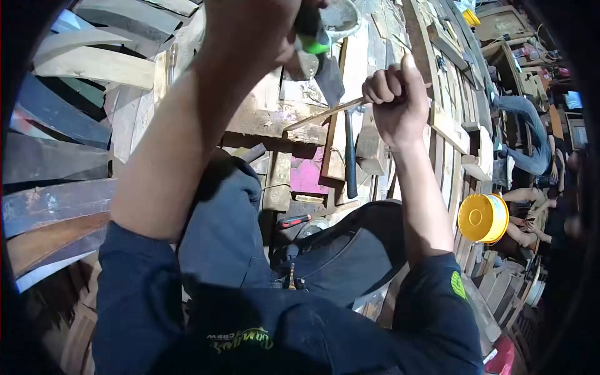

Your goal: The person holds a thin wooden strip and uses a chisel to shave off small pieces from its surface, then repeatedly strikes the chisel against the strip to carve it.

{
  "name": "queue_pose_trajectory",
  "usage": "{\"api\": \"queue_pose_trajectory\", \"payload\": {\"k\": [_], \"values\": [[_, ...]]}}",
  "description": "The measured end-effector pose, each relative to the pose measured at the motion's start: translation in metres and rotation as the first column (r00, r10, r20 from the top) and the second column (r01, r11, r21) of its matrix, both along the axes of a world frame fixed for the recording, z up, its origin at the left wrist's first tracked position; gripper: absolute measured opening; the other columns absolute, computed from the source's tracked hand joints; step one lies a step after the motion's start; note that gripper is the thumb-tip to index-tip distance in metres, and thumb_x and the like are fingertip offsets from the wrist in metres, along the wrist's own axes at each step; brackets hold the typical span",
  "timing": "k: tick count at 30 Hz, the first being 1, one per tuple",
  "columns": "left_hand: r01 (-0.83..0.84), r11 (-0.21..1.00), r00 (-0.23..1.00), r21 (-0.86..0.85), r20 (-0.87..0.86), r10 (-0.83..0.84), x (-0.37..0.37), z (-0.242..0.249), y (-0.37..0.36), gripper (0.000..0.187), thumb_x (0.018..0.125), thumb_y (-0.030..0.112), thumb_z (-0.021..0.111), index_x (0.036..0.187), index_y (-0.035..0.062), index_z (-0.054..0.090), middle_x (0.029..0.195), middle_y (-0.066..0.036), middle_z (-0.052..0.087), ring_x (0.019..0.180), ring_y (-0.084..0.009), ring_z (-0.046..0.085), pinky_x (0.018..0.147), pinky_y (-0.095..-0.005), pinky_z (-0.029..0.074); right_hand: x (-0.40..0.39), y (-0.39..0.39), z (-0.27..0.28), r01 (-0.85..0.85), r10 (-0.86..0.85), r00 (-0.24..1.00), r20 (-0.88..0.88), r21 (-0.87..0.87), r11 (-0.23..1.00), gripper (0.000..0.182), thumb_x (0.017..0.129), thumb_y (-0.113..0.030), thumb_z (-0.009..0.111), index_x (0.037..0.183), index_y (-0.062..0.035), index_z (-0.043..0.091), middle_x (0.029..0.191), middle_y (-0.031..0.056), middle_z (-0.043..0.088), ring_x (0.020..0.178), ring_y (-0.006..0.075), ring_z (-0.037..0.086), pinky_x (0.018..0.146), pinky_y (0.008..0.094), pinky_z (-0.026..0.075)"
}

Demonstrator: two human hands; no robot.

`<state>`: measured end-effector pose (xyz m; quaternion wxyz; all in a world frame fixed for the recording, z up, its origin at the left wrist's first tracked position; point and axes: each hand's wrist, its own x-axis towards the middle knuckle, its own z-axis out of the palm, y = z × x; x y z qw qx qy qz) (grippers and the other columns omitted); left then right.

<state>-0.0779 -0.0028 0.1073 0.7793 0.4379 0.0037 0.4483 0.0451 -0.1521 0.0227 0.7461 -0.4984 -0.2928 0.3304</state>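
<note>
Near the top of the head view, my left hand (284,44) is closed around a tool with a black and bright green handle (314,42). A flat grey blade (330,82) shows below the handle, its tip pointing down. My right hand (400,100) is closed on one end of a thin wooden stick (328,115), thumb up. The stick slants down to the left over pale boards, and the blade's tip is close above it. Below the stick lies a hammer (351,156) with a dark handle. Part of my left hand is cut off by the frame's top edge.
A whitish bucket (356,25) stands beyond my left hand. A red and black handled tool (294,220) lies between my legs. Curved planks (94,65) are stacked at left. To the right are a yellow bucket (481,217) and other seated people (528,137).
</note>
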Motion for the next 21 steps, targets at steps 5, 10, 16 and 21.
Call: {"api": "queue_pose_trajectory", "payload": {"k": [5, 10, 16, 21], "values": [[-0.024, 0.998, 0.994, 0.065, 0.111, 0.016, -0.001, 0.002, 0.003, 0.023, 0.085, 0.019, 0.058, 0.069, 0.0148, 0.043, 0.053, 0.006, 0.039, 0.043, -0.0078, 0.040, 0.043, -0.0249, 0.041, 0.006, 0.002, -0.009, -0.130, 0.131, 0.991, -0.007, 0.117, 0.985, 0.038, 0.090, -0.028, 0.049, 0.060, -0.0119, 0.032, 0.052, -0.0008, 0.024, 0.050, 0.0130, 0.023, 0.053, 0.0296, 0.023], [0.039, 0.999, 0.972, 0.019, -0.232, -0.034, 0.010, -0.008, -0.008, 0.027, 0.085, 0.021, 0.056, 0.062, 0.0141, 0.043, 0.052, 0.003, 0.038, 0.043, -0.0093, 0.040, 0.042, -0.0262, 0.037, 0.002, 0.002, -0.008, -0.089, 0.095, 0.995, -0.025, 0.175, 0.981, 0.030, 0.089, -0.017, 0.049, 0.062, -0.0072, 0.041, 0.052, 0.0017, 0.034, 0.048, 0.0120, 0.031, 0.050, 0.0292, 0.027], [-0.076, 0.997, 0.990, -0.020, 0.115, 0.078, 0.000, 0.010, -0.006, 0.024, 0.088, 0.022, 0.052, 0.068, 0.0145, 0.041, 0.054, 0.006, 0.035, 0.043, -0.0093, 0.037, 0.047, -0.0264, 0.040, 0.002, -0.001, -0.010, -0.067, 0.076, 0.996, -0.049, 0.165, 0.984, 0.028, 0.086, -0.013, 0.053, 0.061, -0.0056, 0.044, 0.054, 0.0030, 0.040, 0.050, 0.0127, 0.036, 0.052, 0.0287, 0.031], [-0.219, 0.960, 0.809, -0.176, -0.583, 0.078, 0.033, -0.022, -0.005, 0.025, 0.091, 0.013, 0.045, 0.066, 0.0123, 0.040, 0.055, 0.003, 0.039, 0.047, -0.0110, 0.042, 0.050, -0.0265, 0.044, -0.009, 0.004, -0.008, -0.123, 0.118, 0.992, 0.046, 0.127, 0.984, 0.036, 0.086, -0.015, 0.055, 0.054, -0.0075, 0.040, 0.051, 0.0014, 0.038, 0.049, 0.0116, 0.034, 0.051, 0.0285, 0.031]]}}
